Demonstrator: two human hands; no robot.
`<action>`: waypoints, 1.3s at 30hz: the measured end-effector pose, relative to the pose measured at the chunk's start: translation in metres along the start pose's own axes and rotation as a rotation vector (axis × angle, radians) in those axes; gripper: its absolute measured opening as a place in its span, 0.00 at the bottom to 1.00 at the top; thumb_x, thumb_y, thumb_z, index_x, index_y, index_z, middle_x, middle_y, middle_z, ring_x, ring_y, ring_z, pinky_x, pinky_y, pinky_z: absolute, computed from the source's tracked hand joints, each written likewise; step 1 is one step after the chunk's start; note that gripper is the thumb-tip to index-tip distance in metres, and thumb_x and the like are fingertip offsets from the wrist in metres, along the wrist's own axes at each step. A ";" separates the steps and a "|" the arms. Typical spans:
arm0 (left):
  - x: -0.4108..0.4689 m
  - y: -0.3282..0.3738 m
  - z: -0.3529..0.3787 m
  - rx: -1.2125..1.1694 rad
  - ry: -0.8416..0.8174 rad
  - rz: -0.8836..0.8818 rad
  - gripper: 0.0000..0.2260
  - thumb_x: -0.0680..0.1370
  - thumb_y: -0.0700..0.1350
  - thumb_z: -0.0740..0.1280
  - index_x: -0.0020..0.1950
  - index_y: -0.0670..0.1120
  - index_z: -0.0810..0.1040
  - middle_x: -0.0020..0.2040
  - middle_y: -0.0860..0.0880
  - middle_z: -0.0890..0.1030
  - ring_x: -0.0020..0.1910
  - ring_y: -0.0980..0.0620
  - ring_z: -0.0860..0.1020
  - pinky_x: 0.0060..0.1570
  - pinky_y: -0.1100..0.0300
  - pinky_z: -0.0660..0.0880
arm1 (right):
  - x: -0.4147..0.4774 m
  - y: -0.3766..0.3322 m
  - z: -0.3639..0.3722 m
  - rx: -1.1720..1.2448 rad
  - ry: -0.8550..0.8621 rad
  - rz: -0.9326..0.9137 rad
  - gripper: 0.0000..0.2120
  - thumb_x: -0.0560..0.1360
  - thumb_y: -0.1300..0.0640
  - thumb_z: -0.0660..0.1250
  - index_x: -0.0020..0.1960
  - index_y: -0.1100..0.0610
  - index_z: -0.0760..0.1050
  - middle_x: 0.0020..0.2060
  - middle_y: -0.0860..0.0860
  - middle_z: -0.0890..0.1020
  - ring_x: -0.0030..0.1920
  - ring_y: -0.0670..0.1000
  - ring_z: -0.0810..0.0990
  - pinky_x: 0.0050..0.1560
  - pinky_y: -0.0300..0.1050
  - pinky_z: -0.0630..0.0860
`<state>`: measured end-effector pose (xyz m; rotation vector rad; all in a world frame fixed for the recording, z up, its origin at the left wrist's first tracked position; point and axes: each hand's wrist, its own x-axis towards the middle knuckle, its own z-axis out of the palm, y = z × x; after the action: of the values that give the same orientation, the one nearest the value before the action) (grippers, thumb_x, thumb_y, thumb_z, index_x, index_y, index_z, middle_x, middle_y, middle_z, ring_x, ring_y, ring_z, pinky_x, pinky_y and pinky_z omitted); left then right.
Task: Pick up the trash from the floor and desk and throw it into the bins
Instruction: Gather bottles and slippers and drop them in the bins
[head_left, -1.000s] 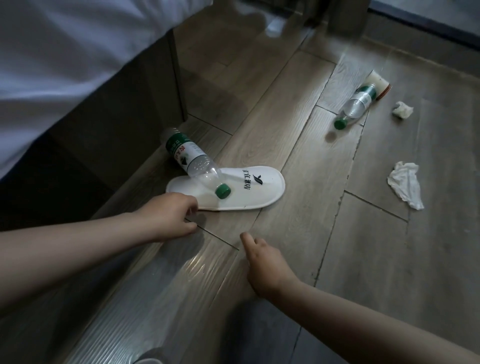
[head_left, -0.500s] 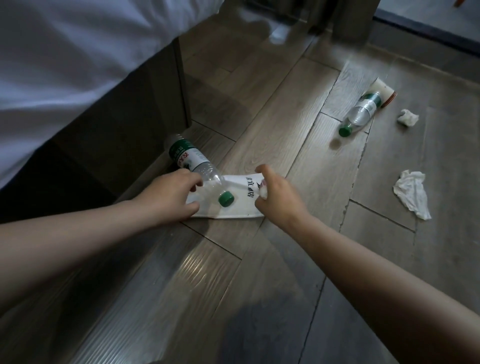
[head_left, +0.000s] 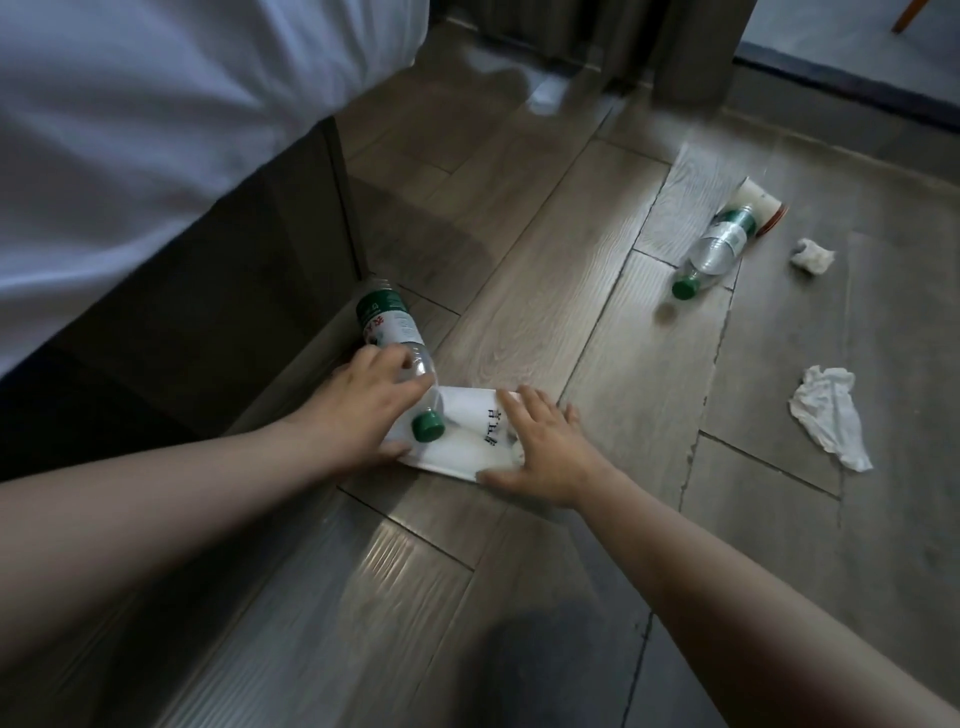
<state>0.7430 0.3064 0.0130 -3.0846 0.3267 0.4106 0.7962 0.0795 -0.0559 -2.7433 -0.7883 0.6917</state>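
Wooden floor (head_left: 519, 260) beside bed (head_left: 130, 130): left fingers (head_left: 395, 366) curled round capped bottle (head_left: 387, 322) atop slipper (head_left: 460, 449), right fingers (head_left: 530, 405) flat on it.

Grey wood-plank floor (head_left: 519, 270), dim light; white-sheeted bed (head_left: 130, 130) on dark base at left.

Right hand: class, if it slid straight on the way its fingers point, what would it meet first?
The right hand lies on the white slipper. Beyond its fingertips the line crosses bare floor, passing right of the near bottle; the bed frame corner looks first, though depth is unclear.
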 end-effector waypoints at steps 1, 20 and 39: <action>0.004 0.000 -0.002 0.021 0.000 0.003 0.33 0.74 0.56 0.68 0.75 0.53 0.58 0.71 0.47 0.57 0.68 0.46 0.60 0.65 0.54 0.67 | -0.001 0.000 0.001 -0.005 -0.007 -0.002 0.53 0.67 0.30 0.66 0.79 0.48 0.40 0.78 0.54 0.44 0.78 0.55 0.40 0.76 0.61 0.38; 0.036 -0.003 0.015 -0.102 0.050 -0.219 0.19 0.74 0.50 0.71 0.61 0.44 0.75 0.70 0.47 0.61 0.65 0.40 0.66 0.64 0.50 0.68 | -0.011 -0.008 0.006 -0.003 0.089 0.022 0.52 0.66 0.33 0.69 0.78 0.51 0.47 0.75 0.57 0.52 0.76 0.59 0.48 0.76 0.55 0.49; 0.025 0.018 0.002 -0.769 0.372 -0.503 0.14 0.64 0.36 0.74 0.46 0.45 0.76 0.52 0.45 0.71 0.46 0.49 0.74 0.41 0.63 0.68 | -0.046 0.029 -0.011 0.070 0.049 0.129 0.51 0.64 0.31 0.69 0.78 0.50 0.51 0.72 0.55 0.59 0.72 0.56 0.55 0.74 0.52 0.56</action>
<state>0.7624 0.2835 0.0050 -3.7624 -0.7920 -0.0968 0.7806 0.0294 -0.0379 -2.7548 -0.5698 0.6600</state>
